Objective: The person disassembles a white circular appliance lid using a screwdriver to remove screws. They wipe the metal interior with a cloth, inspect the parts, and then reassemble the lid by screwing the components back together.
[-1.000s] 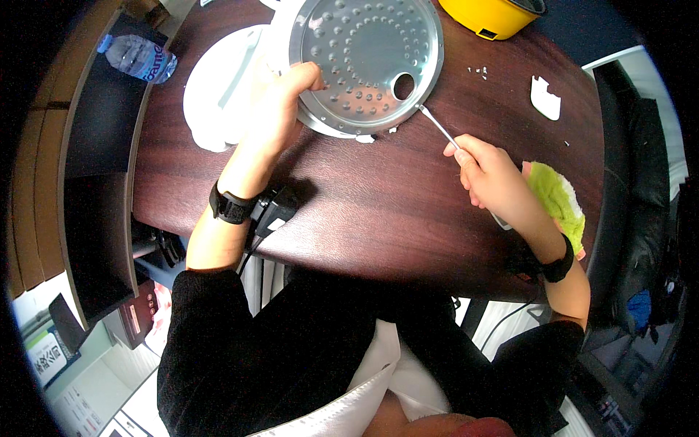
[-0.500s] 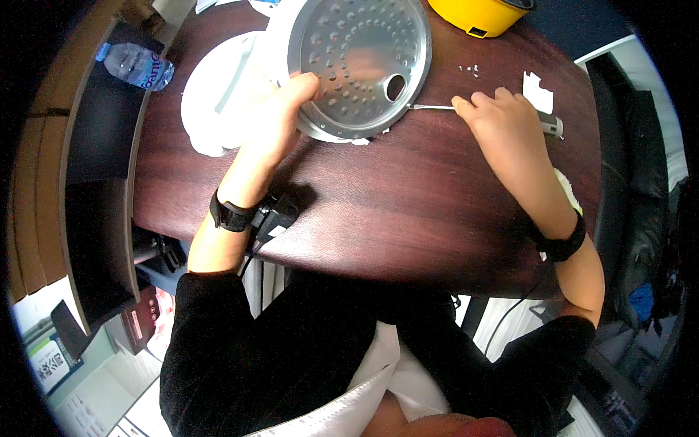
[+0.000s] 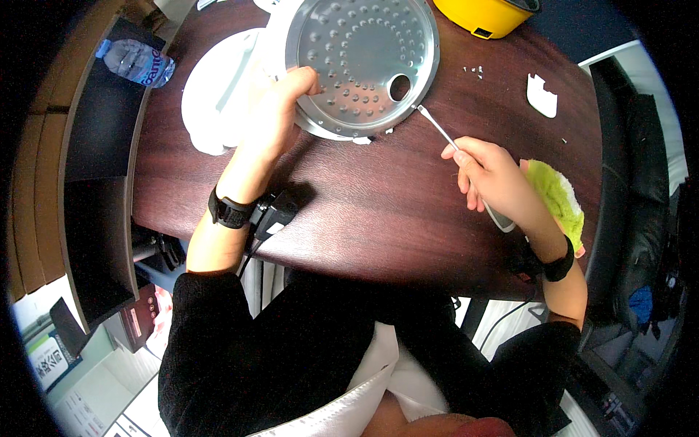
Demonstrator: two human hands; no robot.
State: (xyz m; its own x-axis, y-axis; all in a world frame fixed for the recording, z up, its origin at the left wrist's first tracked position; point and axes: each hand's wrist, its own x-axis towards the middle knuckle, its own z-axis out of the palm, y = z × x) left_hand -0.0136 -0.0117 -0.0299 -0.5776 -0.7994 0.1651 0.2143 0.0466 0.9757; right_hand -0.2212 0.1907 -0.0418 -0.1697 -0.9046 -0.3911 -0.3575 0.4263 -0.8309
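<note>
My left hand (image 3: pixel 271 120) grips the near left edge of a round appliance lid, its thumb on the metal face. That face is a dimpled silver disc (image 3: pixel 357 54) with one round hole near its lower right. In my right hand (image 3: pixel 495 178) is a screwdriver (image 3: pixel 437 129) with a long thin shaft and a grey handle. It slants up and left, its flat tip at the disc's lower right rim; whether it touches, I cannot tell. Small white broken bits (image 3: pixel 362 140) lie below the rim. A white rounded cover (image 3: pixel 218 95) sits left of my hand.
A yellow container (image 3: pixel 484 18) stands at the far right. A broken white piece (image 3: pixel 541 96) and small crumbs (image 3: pixel 477 71) lie nearer. A green and white cloth (image 3: pixel 553 197) is by my right forearm, a black adapter (image 3: pixel 275 215) by my left wrist. A water bottle (image 3: pixel 137 63) is far left.
My right hand has drawn nearer to me, swinging the screwdriver from nearly level to a steep slant. The lid has shifted slightly right under my left hand. More of the green cloth shows.
</note>
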